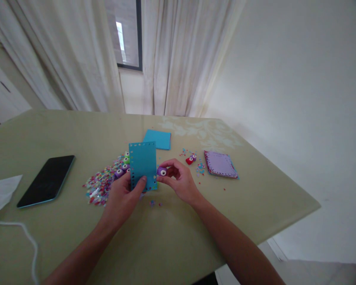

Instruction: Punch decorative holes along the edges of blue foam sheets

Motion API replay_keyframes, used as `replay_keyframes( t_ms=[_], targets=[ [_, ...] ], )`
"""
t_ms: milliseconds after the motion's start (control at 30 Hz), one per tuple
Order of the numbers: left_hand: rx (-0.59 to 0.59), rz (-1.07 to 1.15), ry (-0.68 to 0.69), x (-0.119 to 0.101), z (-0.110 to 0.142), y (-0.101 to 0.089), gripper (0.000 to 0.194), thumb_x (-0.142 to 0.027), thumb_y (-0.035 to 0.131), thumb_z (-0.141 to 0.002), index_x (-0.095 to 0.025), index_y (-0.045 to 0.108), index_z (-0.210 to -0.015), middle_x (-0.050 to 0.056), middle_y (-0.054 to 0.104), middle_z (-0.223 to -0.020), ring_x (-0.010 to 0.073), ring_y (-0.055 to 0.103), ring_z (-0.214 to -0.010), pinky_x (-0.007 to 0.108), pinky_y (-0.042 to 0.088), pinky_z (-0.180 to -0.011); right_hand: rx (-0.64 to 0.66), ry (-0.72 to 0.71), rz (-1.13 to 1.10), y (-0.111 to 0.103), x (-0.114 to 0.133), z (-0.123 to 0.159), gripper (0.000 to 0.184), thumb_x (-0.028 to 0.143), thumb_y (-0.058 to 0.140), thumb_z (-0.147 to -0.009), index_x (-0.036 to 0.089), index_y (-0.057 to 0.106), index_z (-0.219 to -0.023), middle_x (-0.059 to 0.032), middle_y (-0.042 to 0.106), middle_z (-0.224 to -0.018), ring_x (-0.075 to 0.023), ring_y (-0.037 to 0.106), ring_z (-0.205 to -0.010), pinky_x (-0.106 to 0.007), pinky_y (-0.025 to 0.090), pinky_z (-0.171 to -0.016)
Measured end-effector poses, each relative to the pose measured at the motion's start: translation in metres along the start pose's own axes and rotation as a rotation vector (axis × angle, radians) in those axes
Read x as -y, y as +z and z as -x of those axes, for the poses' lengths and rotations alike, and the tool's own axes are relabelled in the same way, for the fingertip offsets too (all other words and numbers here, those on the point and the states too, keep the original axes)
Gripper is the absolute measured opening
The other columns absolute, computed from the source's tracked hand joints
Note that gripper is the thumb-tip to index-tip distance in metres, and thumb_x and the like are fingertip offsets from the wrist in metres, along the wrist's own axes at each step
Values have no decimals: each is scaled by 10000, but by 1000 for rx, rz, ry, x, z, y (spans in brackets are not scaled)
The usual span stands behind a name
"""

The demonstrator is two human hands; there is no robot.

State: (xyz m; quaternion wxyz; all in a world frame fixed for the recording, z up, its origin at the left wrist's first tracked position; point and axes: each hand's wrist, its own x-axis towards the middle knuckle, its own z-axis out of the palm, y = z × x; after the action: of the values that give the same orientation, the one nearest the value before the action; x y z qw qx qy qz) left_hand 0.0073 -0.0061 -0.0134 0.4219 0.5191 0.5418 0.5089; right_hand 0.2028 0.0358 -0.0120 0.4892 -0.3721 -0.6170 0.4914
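Observation:
My left hand (124, 194) grips a blue paper card (142, 162) upright, thumb across its lower front. Small punched holes run along the card's left, top and lower right edges. Between the thumb and fingers of my right hand (179, 180) is a small purple paper punch (161, 171) with a round white-and-black pattern, close against the card's right edge. Behind the card, several more small punches (125, 167), purple and green, sit by a heap of coloured paper bits (102, 182); the card hides part of them.
A stack of blue cards (163, 139) lies at the back. To the right are red and purple punches (191, 159) and a stack of lilac punched cards (221, 164). On the left lie a black tablet (47, 180), white paper (2, 194) and a white cable (29, 237).

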Motion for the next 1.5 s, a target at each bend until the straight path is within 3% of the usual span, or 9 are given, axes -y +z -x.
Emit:
replay_keyframes(
  t_ms=[633,900,1100,1233,1367,1500],
  targets=[
    [45,-27,-24,-2,-1,0,442,-557,712,-846,-151,739,-1021,52,792,-884,222,699,-752,333,576,-719,18,-24,25,-5,-3,-2,415,385,936,-747,232,708,-1058,-19,752,-948,-174,677,-802,-310,534,-765],
    [69,-55,-14,-1,-2,-1,444,-567,711,-856,-158,753,-1023,59,792,-877,242,714,-749,352,585,-719,103,-2,70,-7,2,0,383,410,905,-787,246,753,-1097,-23,740,-962,-178,666,-843,-321,525,-794],
    [141,-25,18,7,-3,2,399,-550,712,-879,-181,761,-1023,41,787,-875,242,718,-771,363,601,-753,82,169,-133,-6,2,-1,450,469,916,-745,245,708,-1075,-28,744,-995,-185,687,-901,-318,532,-809],
    [166,6,10,10,-3,4,406,-541,714,-892,-177,760,-1066,60,797,-930,245,722,-791,395,610,-802,80,319,-232,-4,-1,-2,504,464,945,-696,235,712,-1080,-25,746,-975,-165,665,-839,-283,479,-719],
    [196,18,-5,9,-3,5,448,-538,711,-895,-161,743,-1136,92,802,-1000,268,739,-841,432,611,-845,95,350,-228,-1,-5,-2,459,503,953,-664,210,756,-957,3,709,-853,-137,587,-723,-281,425,-672],
    [210,33,-2,11,-3,6,385,-506,732,-878,-185,750,-1091,78,805,-977,269,742,-832,427,608,-849,70,363,-286,3,-4,-1,449,480,976,-620,209,765,-909,9,713,-836,-148,604,-741,-300,466,-732]
  ],
)
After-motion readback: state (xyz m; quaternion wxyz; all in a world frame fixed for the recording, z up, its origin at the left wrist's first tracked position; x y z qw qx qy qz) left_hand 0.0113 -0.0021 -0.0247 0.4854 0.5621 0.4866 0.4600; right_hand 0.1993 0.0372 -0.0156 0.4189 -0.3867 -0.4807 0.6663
